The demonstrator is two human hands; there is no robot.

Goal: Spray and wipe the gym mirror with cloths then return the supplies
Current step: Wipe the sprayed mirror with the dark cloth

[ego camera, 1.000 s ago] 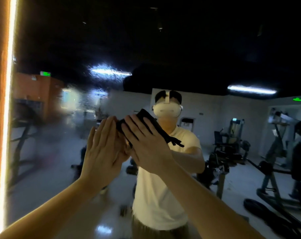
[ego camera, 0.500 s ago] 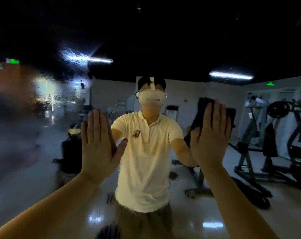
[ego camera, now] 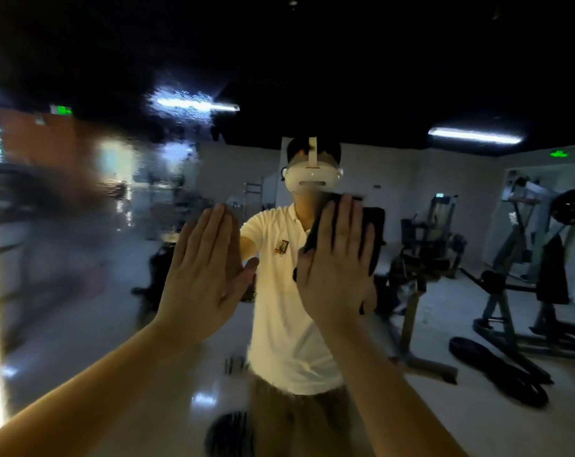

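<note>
**Mid-wipe: right side of the glass reads clear, left side wet**

Both forearms reach up from the bottom of the frame. The left hand (ego camera: 207,275) is released, fingers straight and together, its palm turned to the gym mirror (ego camera: 65,245). No cloth shows under it, and I cannot tell whether it touches the glass. Just beside it, the right hand (ego camera: 337,268) is also flat, with its straight fingers pressing a black cloth (ego camera: 377,225) against the mirror. The cloth's edges stick out above and to the right of the fingers.

On the glass itself, the area left of the hands is blurred with droplets and smears (ego camera: 180,103). To the right, the reflected weight machines (ego camera: 527,258) look sharp.

Judged from that, the spraying looks done and the wiping is roughly half finished. The wet left portion has yet to be wiped. No spray bottle or second cloth is in view, so returning the supplies is not yet done.
</note>
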